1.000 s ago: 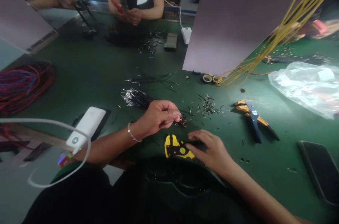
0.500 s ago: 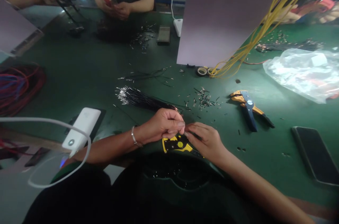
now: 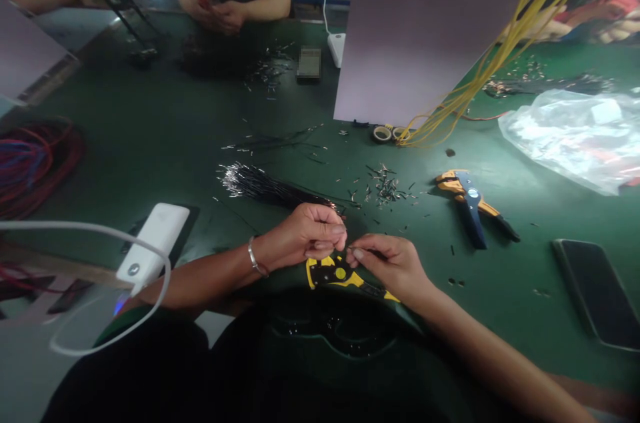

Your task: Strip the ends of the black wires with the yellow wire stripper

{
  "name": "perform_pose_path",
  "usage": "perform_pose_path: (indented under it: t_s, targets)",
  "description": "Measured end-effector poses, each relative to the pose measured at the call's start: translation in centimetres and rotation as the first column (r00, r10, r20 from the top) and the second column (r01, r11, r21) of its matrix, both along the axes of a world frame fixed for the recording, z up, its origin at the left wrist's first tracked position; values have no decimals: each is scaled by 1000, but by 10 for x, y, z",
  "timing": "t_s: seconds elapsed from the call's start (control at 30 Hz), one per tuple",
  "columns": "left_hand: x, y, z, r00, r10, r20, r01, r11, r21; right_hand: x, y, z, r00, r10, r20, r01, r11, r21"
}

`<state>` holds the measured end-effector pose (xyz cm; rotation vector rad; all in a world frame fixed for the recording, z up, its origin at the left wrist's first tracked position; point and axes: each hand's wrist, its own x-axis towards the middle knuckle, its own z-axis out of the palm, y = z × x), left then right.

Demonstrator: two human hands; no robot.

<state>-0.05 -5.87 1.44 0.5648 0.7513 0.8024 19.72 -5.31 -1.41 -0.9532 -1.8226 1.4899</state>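
Observation:
My left hand (image 3: 320,231), with a silvery bracelet at the wrist, is closed in a pinch in front of me. What lies between its fingertips is too small to make out. Just right of it, my right hand (image 3: 383,259) pinches a thin dark bit, perhaps a wire end; a narrow gap parts the two hands. Under them lies a wire stripper (image 3: 340,273) with yellow and black parts, partly covered by my right hand. A bundle of black wires (image 3: 270,188) with bare silvery ends stretches behind my left hand, its near end hidden by my fingers.
Short wire offcuts (image 3: 385,186) lie scattered beyond my hands. An orange and blue wire stripper (image 3: 470,199) and a phone (image 3: 597,293) are on the right. A white power bank (image 3: 155,239) with a cable lies left. Across the table (image 3: 150,143), a co-worker's hands (image 3: 230,16) hold something red.
My fingertips, together before, have come slightly apart. The right hand has shifted a little down and right, showing more of the yellow stripper's handle.

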Motion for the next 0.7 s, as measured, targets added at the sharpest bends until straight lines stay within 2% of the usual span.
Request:
perform_pose_path:
  t_s: [0.13,0.33,0.5,0.7]
  targets:
    - [-1,1,-2,1000,-2,2,2,1000,1,0,-3,2,994,-41,-99,28,991,-134]
    - [-1,0,-3,1000,-7,-21,7,1000,-3,-1,-4,2,983,-73,-171,27,965,-261]
    - [-1,0,-4,1000,-7,-24,7,1000,4,0,-4,1,978,-84,-191,26,957,-290]
    - [-2,0,-3,1000,7,-8,-7,1000,11,2,-4,2,987,-52,-152,10,965,-263]
